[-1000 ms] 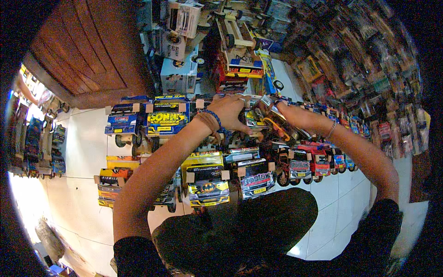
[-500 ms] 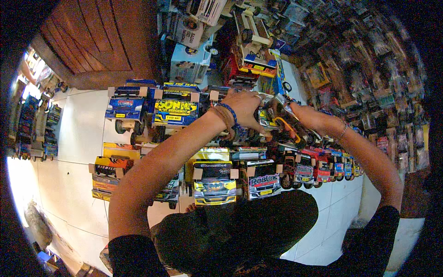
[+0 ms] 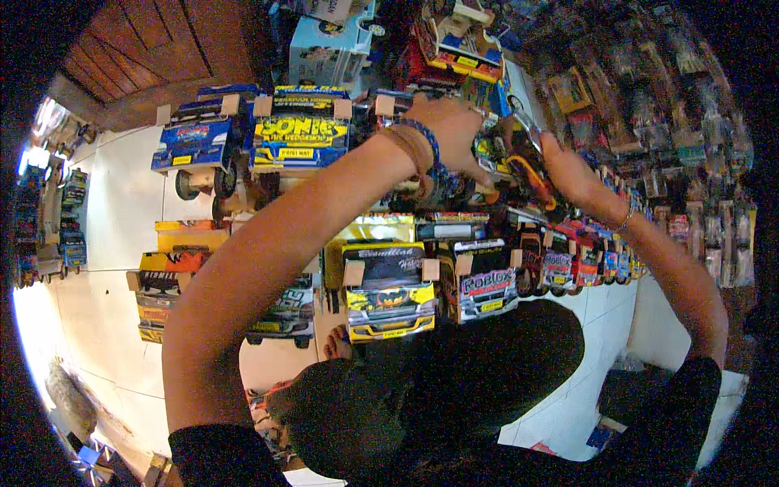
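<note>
My left hand (image 3: 450,134) reaches into a row of wooden toy trucks and grips one toy truck (image 3: 488,148) by its printed front, thumb and fingers curled round it. Most of that truck is hidden by the hand. Just to its right, my right hand (image 3: 570,172) is closed round a pair of pliers (image 3: 531,180) with a shiny metal head and orange-yellow handles. The pliers' head points up and away, apart from the truck. To the left of my left hand stand a yellow-and-blue toy truck (image 3: 300,142) and a blue toy truck (image 3: 193,144).
A nearer row holds a yellow-and-black toy truck (image 3: 391,296), a grey-and-black toy truck (image 3: 487,284) and several more to the right. A light-blue box-bodied truck (image 3: 329,53) stands beyond. Many wrapped items (image 3: 649,122) fill the right; a wooden door (image 3: 138,45) is far left.
My right hand has moved right with the pliers, whose head now points upward, away from the truck. My left hand stays on the truck. The whole view has shifted somewhat.
</note>
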Demonstrator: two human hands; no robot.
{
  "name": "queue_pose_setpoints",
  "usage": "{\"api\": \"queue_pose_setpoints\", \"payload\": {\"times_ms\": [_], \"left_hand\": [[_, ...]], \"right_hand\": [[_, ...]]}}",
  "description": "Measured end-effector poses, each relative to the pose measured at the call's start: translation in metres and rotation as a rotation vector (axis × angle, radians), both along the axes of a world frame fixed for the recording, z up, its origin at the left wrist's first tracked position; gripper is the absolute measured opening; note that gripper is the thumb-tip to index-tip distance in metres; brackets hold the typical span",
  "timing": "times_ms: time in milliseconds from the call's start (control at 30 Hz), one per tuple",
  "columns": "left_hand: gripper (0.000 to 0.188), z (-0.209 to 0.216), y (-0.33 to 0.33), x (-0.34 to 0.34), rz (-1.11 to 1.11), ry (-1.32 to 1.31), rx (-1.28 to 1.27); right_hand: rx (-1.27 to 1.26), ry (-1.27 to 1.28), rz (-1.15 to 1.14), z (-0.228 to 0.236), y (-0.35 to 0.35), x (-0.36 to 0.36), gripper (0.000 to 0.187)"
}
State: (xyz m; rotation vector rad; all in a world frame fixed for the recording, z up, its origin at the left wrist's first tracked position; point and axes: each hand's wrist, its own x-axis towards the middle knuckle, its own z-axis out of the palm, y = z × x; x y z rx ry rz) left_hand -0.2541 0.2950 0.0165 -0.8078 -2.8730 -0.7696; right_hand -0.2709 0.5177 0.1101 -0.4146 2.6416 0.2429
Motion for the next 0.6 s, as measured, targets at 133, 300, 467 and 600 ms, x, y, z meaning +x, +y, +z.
{"api": "queue_pose_setpoints", "payload": {"times_ms": [133,300,467,600], "left_hand": [[0.092,0.003,-0.002,-0.005,-0.072,-0.097,0.013],[0.101,0.016,-0.002,0.004,0.011,-0.094,-0.162],[0.11,0.007,-0.002,-0.006,-0.052,-0.121,-0.168],[0.113,-0.001,-0.004,-0.013,-0.073,-0.115,-0.106]], "right_hand": [[-0.089,0.056,-0.017,-0.009,0.007,0.004,0.038],[-0.049,0.114,0.085,-0.01,0.006,-0.001,0.056],[-0.713,-0.497,-0.224,0.01,0.036,-0.009,0.047],[-0.779,-0.474,-0.452,0.032,0.082,0.021,0.065]]}}
